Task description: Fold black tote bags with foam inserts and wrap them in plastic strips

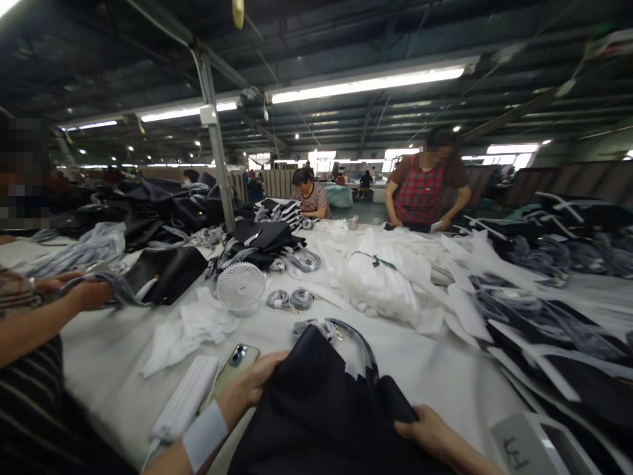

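A large black bag (316, 402) is spread in front of me, with its wrapped handle (363, 340) arching at the far side. My left hand (264, 376) grips the bag's left edge; its fingertips are hidden behind the fabric. On the right edge my right hand (425, 429) pinches the black material, thumb in front. Just beyond the bag lies a coiled, wrapped strap (314, 327) with a gold-coloured clasp. A phone (240, 359) and a white power strip (185, 399) lie beside my left forearm, which bears a pale band.
A white round fan (241, 288) and two coiled straps (291, 300) stand ahead. Clear plastic-wrapped white material (380, 277) fills the middle. Black bags (583, 369) pile up at right. A co-worker's hands (89, 290) hold a strap at left; other people work across the table.
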Demonstrator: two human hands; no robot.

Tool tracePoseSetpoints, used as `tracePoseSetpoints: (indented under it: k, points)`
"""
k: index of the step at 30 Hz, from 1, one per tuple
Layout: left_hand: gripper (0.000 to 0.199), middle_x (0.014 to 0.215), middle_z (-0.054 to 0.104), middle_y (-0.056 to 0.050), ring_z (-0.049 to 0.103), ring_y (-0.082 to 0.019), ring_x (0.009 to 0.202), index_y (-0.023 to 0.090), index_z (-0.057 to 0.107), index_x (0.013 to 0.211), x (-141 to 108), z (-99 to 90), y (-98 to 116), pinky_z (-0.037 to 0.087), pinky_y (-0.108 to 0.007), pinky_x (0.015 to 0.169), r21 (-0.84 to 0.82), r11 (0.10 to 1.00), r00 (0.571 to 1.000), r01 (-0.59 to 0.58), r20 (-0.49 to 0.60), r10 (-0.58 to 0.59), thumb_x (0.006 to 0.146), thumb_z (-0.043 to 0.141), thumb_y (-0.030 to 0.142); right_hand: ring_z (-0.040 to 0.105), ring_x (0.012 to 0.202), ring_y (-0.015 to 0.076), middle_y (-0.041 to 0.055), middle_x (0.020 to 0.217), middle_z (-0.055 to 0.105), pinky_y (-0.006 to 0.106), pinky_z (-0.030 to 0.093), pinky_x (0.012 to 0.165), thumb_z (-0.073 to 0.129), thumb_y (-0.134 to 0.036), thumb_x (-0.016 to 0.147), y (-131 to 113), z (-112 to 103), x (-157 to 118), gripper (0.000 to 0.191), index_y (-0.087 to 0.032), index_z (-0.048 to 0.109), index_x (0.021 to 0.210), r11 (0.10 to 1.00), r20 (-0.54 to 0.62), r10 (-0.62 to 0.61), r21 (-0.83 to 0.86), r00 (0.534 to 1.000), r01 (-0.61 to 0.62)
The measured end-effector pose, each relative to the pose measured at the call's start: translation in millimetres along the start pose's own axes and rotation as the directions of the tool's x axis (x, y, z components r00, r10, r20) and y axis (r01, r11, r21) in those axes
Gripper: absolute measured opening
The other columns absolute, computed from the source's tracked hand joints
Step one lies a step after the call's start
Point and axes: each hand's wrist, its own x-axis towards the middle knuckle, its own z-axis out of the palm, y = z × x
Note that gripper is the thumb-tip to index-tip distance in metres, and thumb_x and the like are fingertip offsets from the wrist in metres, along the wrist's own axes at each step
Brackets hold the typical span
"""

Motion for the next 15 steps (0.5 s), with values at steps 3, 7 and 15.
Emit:
tracePoseSetpoints:
  k: [3,7,15]
  points:
    - [0.046,0.089,0.075,-0.011,0.069,-0.036,0.090,0.018,0.070,0.106,-3,-2.8,-5,0.052,-0.049,0.084,0.016,0.999,0.994,0.038,0.104,-0.039,0.067,0.077,0.042,0.069,0.082,0.0305,0.0072,0.078,0.072,0.036,0.053,0.072,0.066,-0.033,0.061,2,-2,-9,0.018,-0.020,0.064,0.074,0.997,-0.005,-0.001,-0.082,1.000,0.001]
    - [0.040,0.079,0.073,-0.010,0.066,-0.031,0.079,0.013,0.073,0.089,4,-0.4,-12,0.052,-0.042,0.077,0.185,0.977,0.987,-0.104,0.144,0.078,0.062,0.077,0.042,0.067,0.092,0.0319,0.0104,0.090,0.072,0.038,0.051,0.080,0.061,-0.039,0.065,-8,1,-20,0.024,-0.021,0.060,0.081,0.941,-0.087,-0.168,-0.310,0.982,0.133]
    - [0.028,0.067,0.065,-0.002,0.058,-0.021,0.070,0.014,0.067,0.071,41,-14.7,-30,0.045,-0.029,0.063,0.398,0.882,0.950,-0.251,-0.074,0.304,0.071,0.060,0.041,0.069,0.083,0.0319,0.0088,0.085,0.074,0.038,0.051,0.073,0.045,-0.065,0.069,1,-23,-18,0.045,-0.025,0.058,0.087,0.907,-0.196,-0.241,-0.395,0.950,0.149]
